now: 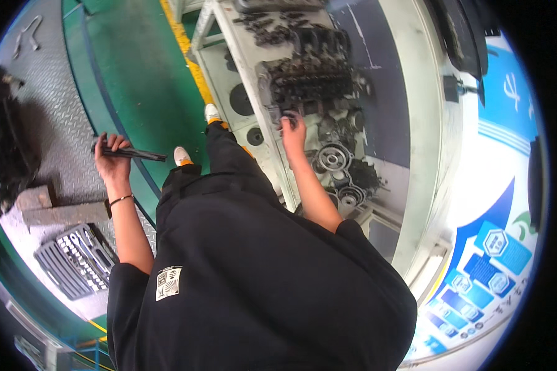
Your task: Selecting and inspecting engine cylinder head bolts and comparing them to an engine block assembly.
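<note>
My left hand point(112, 162) is closed around a long, dark, bar-shaped part point(143, 154), which points to the right. It is held between the metal-topped table and my legs. My right hand point(294, 127) is at the near edge of the white bench, its fingers curled in a pinch. Something small and dark shows at those fingertips, but its kind cannot be made out. Just beyond them lies a blackened engine part point(312, 77), like a cylinder head. Nearer me on the bench are round metal pulleys or housings point(334, 157).
To the left, a tread-plate table point(74, 117) bears a dark engine assembly point(9, 136), wooden blocks point(68, 214), an open socket tool set point(83, 253) and a bent metal rod point(30, 34). Small dark parts point(272, 28) lie at the bench's far end. Discs point(241, 99) sit on its lower shelf.
</note>
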Available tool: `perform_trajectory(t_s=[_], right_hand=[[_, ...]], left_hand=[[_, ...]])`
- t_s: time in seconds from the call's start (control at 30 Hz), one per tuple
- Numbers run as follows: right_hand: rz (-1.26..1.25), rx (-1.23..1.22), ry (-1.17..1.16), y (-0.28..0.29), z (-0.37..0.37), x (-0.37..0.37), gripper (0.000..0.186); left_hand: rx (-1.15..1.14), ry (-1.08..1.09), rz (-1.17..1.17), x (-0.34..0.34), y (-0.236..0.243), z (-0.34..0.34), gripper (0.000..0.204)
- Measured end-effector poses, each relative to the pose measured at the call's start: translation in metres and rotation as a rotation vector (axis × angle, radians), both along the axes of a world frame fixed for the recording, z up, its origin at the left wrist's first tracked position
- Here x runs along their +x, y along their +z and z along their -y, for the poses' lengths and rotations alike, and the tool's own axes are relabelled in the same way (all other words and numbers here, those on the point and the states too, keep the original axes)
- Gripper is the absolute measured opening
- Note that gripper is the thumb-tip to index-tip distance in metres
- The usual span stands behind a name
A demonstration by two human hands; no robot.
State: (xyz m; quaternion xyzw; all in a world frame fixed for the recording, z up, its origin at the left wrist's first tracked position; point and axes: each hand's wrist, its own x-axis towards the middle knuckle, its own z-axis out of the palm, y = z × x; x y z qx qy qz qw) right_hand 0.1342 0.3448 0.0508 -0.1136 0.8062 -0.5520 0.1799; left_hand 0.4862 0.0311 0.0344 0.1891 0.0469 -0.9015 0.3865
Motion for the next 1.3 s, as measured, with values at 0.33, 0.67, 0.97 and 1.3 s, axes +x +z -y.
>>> perform_trajectory(t_s=[0.33, 0.67, 0.97, 1.3], right_hand=[[-0.245, 0.755, -0.323, -0.008, -0.013, -0.134, 0.111], [-0.213, 0.391, -0.558, -0.060, 0.033, -0.206, 0.105], [-0.198, 0.417, -0.370, -0.055, 0.022, -0.210, 0.065], [-0.227, 0.393, -0.388, 0.034, 0.040, -0.195, 0.066]], left_hand=[[0.004, -0.173, 0.271, -0.092, 0.009, -0.013, 0.028], [-0.030, -0.267, 0.532, -0.122, 0.027, -0.027, 0.027], [-0.034, -0.150, 0.658, -0.089, 0.053, -0.015, 0.028], [-0.053, 0.033, 0.548, -0.030, 0.064, -0.015, 0.027]])
